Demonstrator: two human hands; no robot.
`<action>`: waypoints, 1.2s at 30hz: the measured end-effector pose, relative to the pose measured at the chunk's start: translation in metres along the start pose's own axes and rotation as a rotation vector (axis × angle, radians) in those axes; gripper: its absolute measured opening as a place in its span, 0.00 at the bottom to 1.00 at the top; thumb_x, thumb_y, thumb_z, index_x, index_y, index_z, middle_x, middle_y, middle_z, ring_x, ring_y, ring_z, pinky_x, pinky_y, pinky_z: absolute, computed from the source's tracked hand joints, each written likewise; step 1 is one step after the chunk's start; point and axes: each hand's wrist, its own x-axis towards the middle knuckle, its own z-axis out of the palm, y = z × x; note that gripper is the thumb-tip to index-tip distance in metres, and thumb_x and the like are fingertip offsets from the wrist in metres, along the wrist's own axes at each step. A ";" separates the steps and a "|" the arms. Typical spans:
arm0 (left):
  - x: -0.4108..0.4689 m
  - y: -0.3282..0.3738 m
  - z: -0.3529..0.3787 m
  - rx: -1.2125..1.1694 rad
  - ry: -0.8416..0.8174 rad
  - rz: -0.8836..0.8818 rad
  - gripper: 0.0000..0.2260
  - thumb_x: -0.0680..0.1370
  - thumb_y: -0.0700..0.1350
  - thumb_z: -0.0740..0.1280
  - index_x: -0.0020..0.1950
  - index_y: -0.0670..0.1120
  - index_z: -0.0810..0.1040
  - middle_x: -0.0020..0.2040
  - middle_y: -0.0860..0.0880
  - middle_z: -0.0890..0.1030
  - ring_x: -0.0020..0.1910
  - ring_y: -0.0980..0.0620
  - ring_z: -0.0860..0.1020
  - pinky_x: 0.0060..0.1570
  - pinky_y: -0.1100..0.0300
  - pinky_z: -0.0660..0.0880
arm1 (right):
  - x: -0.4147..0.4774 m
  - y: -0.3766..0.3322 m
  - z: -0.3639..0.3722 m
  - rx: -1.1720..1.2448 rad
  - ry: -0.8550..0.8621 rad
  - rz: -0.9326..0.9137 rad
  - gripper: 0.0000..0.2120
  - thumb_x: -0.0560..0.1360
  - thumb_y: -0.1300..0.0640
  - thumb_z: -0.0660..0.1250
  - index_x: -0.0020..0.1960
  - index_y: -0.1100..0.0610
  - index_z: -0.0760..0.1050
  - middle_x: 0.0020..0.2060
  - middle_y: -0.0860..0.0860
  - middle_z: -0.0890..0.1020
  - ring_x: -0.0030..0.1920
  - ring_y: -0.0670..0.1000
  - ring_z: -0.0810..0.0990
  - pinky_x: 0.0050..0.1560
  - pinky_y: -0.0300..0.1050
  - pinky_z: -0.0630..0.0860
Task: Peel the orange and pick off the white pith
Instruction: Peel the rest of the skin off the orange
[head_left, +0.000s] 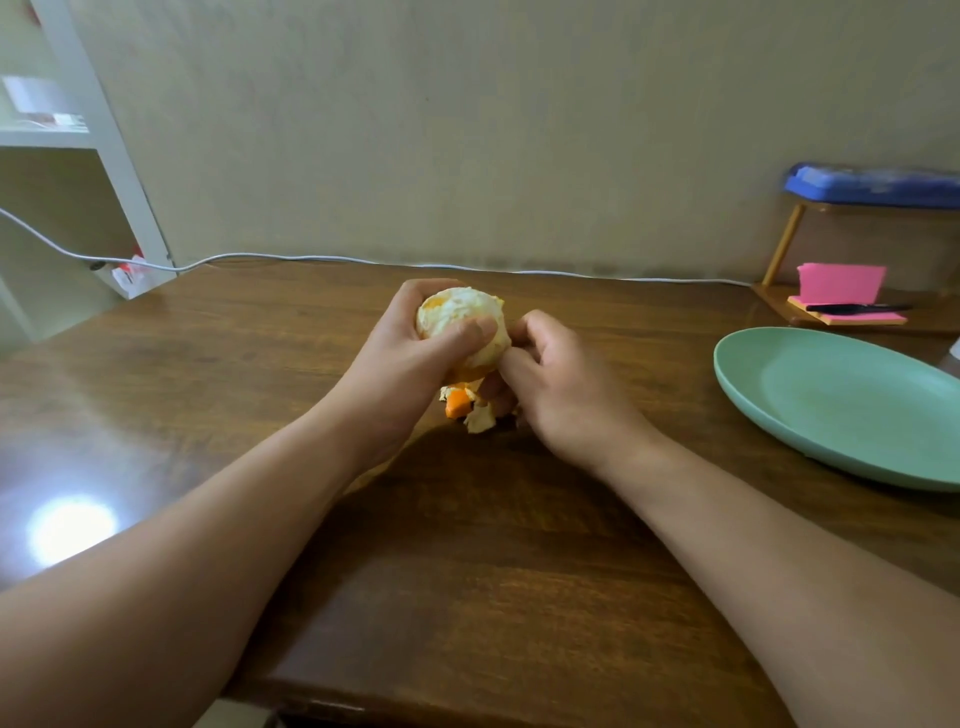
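A mostly peeled orange (460, 312), pale with white pith over its top, is held above the middle of the wooden table (467, 597). My left hand (410, 353) grips it from the left, thumb across its front. My right hand (550, 379) is against the orange's right side, fingers curled round a strip of peel (467, 408) that hangs below the fruit, orange outside and white inside. The underside of the orange is hidden by my fingers.
A green plate (841, 405) lies at the right edge of the table. Behind it a small wooden stand holds pink sticky notes (841, 291) with a black pen (857, 308), and a blue box (878, 184) on top. A white cable (311, 258) runs along the wall.
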 end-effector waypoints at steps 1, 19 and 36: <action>0.000 0.000 0.000 -0.006 0.003 0.008 0.24 0.74 0.50 0.77 0.69 0.50 0.77 0.58 0.44 0.84 0.53 0.47 0.86 0.55 0.50 0.83 | 0.000 0.000 0.001 0.005 0.004 -0.015 0.06 0.85 0.50 0.63 0.57 0.51 0.76 0.45 0.51 0.88 0.42 0.50 0.87 0.42 0.55 0.86; 0.002 0.003 -0.001 -0.098 -0.025 -0.068 0.25 0.76 0.47 0.77 0.71 0.45 0.74 0.61 0.42 0.83 0.53 0.48 0.86 0.51 0.54 0.83 | 0.004 0.003 -0.009 0.004 -0.069 -0.074 0.04 0.84 0.56 0.66 0.57 0.55 0.77 0.42 0.52 0.87 0.38 0.49 0.86 0.37 0.49 0.85; 0.001 -0.001 -0.003 -0.049 -0.037 -0.062 0.27 0.72 0.49 0.77 0.70 0.49 0.75 0.63 0.43 0.82 0.58 0.44 0.86 0.55 0.50 0.84 | 0.004 0.007 -0.011 -0.069 -0.093 -0.063 0.10 0.85 0.45 0.65 0.60 0.50 0.76 0.47 0.49 0.87 0.45 0.49 0.88 0.47 0.58 0.87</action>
